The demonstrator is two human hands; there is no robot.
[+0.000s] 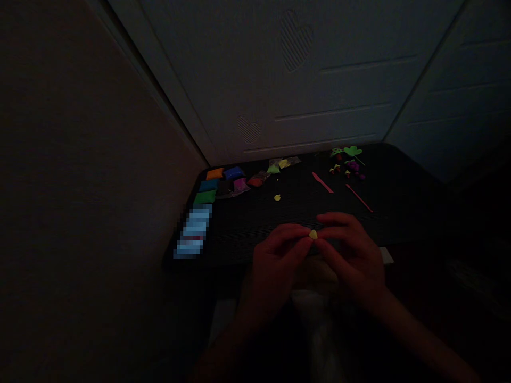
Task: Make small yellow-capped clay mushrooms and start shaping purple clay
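While the left hand (275, 256) pinches one side of a small, pale-yellow, clay-like lump (313, 234) between thumb and finger, the right hand (355, 254) grips its other side likewise, another finger standing slightly apart. The lump is between both sets of nearly closed fingertips, near the front edge of a black, wood-grained table (239, 226). Farther back lie a flat, rounded yellow piece (277, 197) and a pink, knife-shaped tool (322, 182).

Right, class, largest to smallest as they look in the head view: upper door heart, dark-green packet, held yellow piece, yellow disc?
Upper door heart
Dark-green packet
Held yellow piece, yellow disc: too alike to rank; the held piece is nearer.
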